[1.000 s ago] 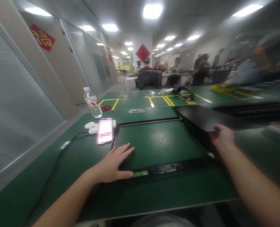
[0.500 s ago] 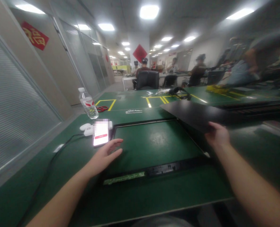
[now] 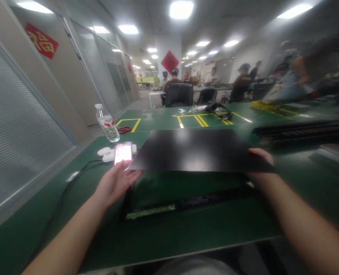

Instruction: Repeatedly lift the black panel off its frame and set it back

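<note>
A thin, flat black panel (image 3: pixel 198 151) is held level above the table between my two hands. My left hand (image 3: pixel 116 182) is at its near left corner, with fingers beneath the edge. My right hand (image 3: pixel 261 158) grips the right edge, and part of that hand is hidden by the panel. Below lies a black rectangular frame (image 3: pixel 215 198), its far side covered by the panel. A green strip (image 3: pixel 150 212) runs along the left part of the frame's near bar.
Beyond my left hand are a lit phone (image 3: pixel 123 152), a white earbud case (image 3: pixel 108 155), a water bottle (image 3: pixel 107 124) and red-handled scissors (image 3: pixel 124 130). A black cable (image 3: pixel 68 181) crosses the table's left side. Long black parts (image 3: pixel 301 131) lie at right; people sit or stand farther back.
The panel has swung left from the right side and is now over the frame. My left hand, empty before, has come to the panel's left corner.
</note>
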A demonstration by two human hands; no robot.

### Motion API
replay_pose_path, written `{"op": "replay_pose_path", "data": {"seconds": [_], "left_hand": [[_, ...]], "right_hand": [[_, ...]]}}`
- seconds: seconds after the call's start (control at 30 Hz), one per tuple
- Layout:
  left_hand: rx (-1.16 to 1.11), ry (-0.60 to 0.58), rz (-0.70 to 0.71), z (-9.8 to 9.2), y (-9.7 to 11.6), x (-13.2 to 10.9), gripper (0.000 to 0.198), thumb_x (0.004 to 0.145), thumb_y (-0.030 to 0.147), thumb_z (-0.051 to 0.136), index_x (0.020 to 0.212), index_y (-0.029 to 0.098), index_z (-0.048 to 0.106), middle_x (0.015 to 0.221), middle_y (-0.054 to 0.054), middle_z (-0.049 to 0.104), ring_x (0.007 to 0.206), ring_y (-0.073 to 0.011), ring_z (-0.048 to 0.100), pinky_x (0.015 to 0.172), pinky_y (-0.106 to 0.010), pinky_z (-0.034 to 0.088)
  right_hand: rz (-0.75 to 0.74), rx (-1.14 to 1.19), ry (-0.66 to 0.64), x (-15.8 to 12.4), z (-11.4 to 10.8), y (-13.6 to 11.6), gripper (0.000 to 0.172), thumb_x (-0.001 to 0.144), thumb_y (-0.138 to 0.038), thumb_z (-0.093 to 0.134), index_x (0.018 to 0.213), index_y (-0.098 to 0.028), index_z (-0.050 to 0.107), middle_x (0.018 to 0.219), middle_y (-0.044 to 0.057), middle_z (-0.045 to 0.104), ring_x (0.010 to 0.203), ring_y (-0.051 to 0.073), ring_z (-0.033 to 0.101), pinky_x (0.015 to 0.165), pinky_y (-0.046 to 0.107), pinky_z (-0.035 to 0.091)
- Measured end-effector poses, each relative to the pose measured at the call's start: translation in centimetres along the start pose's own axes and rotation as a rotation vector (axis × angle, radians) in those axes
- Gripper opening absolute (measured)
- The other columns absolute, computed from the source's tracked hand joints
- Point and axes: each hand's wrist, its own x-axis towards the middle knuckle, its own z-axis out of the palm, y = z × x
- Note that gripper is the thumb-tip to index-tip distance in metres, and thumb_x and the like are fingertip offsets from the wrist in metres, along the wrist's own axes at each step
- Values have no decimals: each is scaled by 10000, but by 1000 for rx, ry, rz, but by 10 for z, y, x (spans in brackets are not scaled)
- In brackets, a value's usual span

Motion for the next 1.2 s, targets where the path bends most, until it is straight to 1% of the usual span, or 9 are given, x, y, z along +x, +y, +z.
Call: {"op": "replay_pose_path", "data": {"seconds": [0.07,0.13,0.23,0.4,0.57,0.77,0.87,0.97,1.2], "left_hand": [[20,-2,-29,-2,1,1,257,914,208,559,1111,95,680,982,-144,779,796,-227,762,686,-313,628],[85,-24,-74,-5,0,2,281,855,191,636,1111,102,705,971,-130,787,770,-242,762,630,-310,619],[193,-93,-106,-12,-3,5,407,735,109,736,1142,117,724,1033,-126,792,834,-277,770,666,-320,620],[217,-138,-87,-20,-2,7,473,704,119,775,1175,120,728,1040,-144,794,852,-283,774,690,-313,613],[201,-107,7,-19,3,5,542,657,124,808,1190,102,715,1019,-141,796,840,-287,773,649,-292,600],[219,-14,41,-13,5,-2,720,583,96,808,1281,128,631,951,-97,798,836,-286,768,684,-331,617],[235,-9,62,-13,5,-3,690,566,117,816,1231,140,636,915,-80,794,816,-285,766,704,-357,624],[226,4,96,-17,4,1,627,542,130,822,1147,161,658,876,-61,790,779,-275,763,683,-351,618],[235,44,289,-26,9,10,517,541,187,805,1051,172,720,884,-26,789,815,-229,735,738,-290,578]], "right_hand": [[141,17,-16,-3,0,-2,72,649,-359,651,672,-298,620,646,81,710,843,393,733,729,575,607],[260,18,-42,-6,2,-5,52,651,-334,652,684,-303,626,646,82,715,855,388,738,731,562,616],[361,4,-80,-8,6,-8,74,663,-302,634,734,-310,653,714,87,746,872,378,743,741,549,624],[435,-15,-144,-12,13,-12,262,710,-267,628,957,-294,714,906,64,789,910,346,751,800,521,630],[431,-34,-237,-10,14,-8,366,745,-245,608,1094,-290,710,1042,36,786,992,303,742,841,464,618],[384,-26,-155,0,8,5,351,717,-215,642,1055,-232,737,1011,95,778,876,287,746,759,432,618],[300,-23,-87,4,6,8,299,750,-243,650,1041,-212,715,993,131,767,855,274,735,720,397,610],[284,-4,-25,4,7,7,344,778,-303,654,1116,-238,658,965,137,765,840,293,735,695,425,602],[248,29,-105,-8,19,-1,439,850,-428,568,1274,-316,593,973,101,778,918,298,741,787,466,568]]}}
